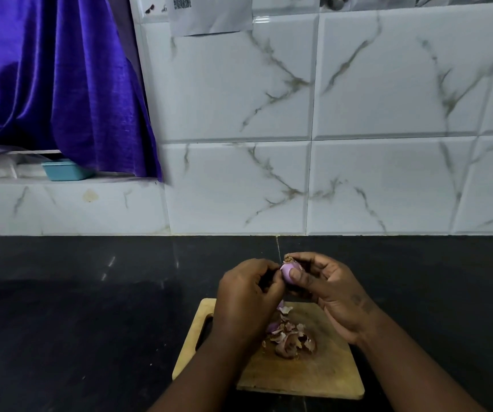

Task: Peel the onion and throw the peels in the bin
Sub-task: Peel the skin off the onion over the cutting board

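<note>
Onion (287,273) is sitting raised above the far edge of the wooden cutting board (298,373), gripped between two hands, and that board is the landmark for everything else. Nearest the person, the board is lying on the dark desk (90,322), and a loose heap of papery peels (289,337) is resting on its middle, directly under the hands. Just above the board's far side, the right hand (328,292) is clasping the onion, thumb pressing on the pale purple flesh and fingertips closing round the dry tuft at its top; the left hand (248,295) is curled against the onion's left side, fingers pinching at what seems to be a remaining strip of skin, though the exact hold is hidden. By my reading, peeling is nearly finishing: most of the bulb is showing bare. The next move is likely calling for pulling off that last strip and the tuft, then gathering the heap without scattering flakes. No bin is showing anywhere, so carrying the peels will mean turning away from the board. Well beyond the board, up on the ledge to its far left beneath the purple curtain (55,84), a small teal tub (63,171) is sitting; its contents are not visible.
</note>
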`<state>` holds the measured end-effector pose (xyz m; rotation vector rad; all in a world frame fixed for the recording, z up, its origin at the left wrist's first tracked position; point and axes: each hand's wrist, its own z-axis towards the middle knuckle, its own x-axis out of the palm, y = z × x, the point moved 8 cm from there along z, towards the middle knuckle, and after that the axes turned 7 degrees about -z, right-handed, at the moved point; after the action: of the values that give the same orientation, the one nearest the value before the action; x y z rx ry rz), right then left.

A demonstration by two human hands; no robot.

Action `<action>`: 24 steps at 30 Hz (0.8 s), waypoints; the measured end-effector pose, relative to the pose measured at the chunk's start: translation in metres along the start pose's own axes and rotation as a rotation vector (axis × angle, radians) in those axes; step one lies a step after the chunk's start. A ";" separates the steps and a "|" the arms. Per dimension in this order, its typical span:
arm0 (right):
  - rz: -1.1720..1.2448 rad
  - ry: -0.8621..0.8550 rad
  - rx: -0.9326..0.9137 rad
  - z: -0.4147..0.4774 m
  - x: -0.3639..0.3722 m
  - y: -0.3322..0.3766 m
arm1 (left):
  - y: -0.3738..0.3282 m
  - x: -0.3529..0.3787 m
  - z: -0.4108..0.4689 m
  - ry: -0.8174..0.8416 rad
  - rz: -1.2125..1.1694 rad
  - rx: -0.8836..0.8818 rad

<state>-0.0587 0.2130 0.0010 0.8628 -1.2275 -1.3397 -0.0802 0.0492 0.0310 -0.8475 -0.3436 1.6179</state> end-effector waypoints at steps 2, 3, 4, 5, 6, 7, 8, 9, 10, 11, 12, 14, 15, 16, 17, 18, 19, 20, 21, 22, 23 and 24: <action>-0.012 0.001 -0.016 0.000 0.001 0.002 | -0.004 0.000 0.000 -0.025 0.080 0.030; -0.023 0.003 -0.025 -0.001 0.001 0.003 | -0.004 -0.001 0.000 -0.036 0.101 0.032; -0.030 0.006 -0.031 -0.001 0.001 0.003 | -0.004 -0.001 0.001 -0.045 0.106 0.027; -0.029 0.009 -0.034 -0.001 0.001 0.003 | -0.003 -0.002 0.002 -0.052 0.093 0.015; -0.015 0.015 -0.029 -0.001 0.002 0.002 | 0.000 -0.003 0.003 -0.055 0.058 -0.012; 0.001 0.024 -0.021 -0.001 0.002 0.001 | 0.004 -0.003 0.004 -0.051 -0.002 -0.056; 0.013 0.037 -0.014 -0.001 0.003 0.000 | 0.009 -0.003 0.004 -0.042 -0.068 -0.108; 0.016 0.046 -0.013 -0.001 0.004 0.000 | 0.014 -0.003 0.005 -0.037 -0.121 -0.156; 0.021 0.055 -0.016 -0.001 0.005 0.001 | 0.018 -0.003 0.004 -0.042 -0.152 -0.195; 0.036 0.059 -0.023 -0.001 0.004 0.003 | 0.022 -0.003 0.004 -0.055 -0.162 -0.225; 0.062 0.058 -0.026 -0.001 0.003 0.004 | 0.027 -0.004 0.004 -0.065 -0.157 -0.251; 0.105 0.044 -0.033 0.000 -0.001 0.007 | 0.032 -0.003 0.004 -0.043 -0.132 -0.280; 0.105 0.035 -0.034 0.000 -0.003 0.007 | 0.033 -0.002 0.003 -0.016 -0.120 -0.275; 0.098 0.030 -0.032 0.000 -0.003 0.007 | 0.031 0.000 0.003 0.017 -0.103 -0.262; 0.089 0.030 -0.031 0.001 -0.004 0.006 | 0.029 0.003 0.003 0.049 -0.084 -0.247; 0.082 0.035 -0.025 0.001 -0.003 0.004 | 0.028 0.004 0.003 0.072 -0.062 -0.237; 0.072 0.040 -0.020 0.001 -0.003 0.002 | 0.027 0.005 0.003 0.081 -0.054 -0.235; 0.057 0.044 -0.013 0.001 -0.002 0.001 | 0.025 0.004 0.002 0.073 -0.070 -0.239; 0.041 0.045 -0.010 0.001 -0.001 0.001 | 0.023 0.002 0.002 0.049 -0.107 -0.241; 0.030 0.043 -0.008 0.000 -0.001 0.001 | 0.022 -0.001 0.002 0.021 -0.156 -0.236; 0.025 0.041 -0.009 0.000 -0.002 0.001 | 0.020 -0.003 0.003 0.000 -0.205 -0.229; 0.022 0.042 -0.009 0.000 -0.002 0.001 | 0.017 -0.004 0.003 -0.002 -0.248 -0.229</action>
<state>-0.0584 0.2147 0.0016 0.8645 -1.1941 -1.3029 -0.0946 0.0421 0.0232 -0.9356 -0.6200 1.3654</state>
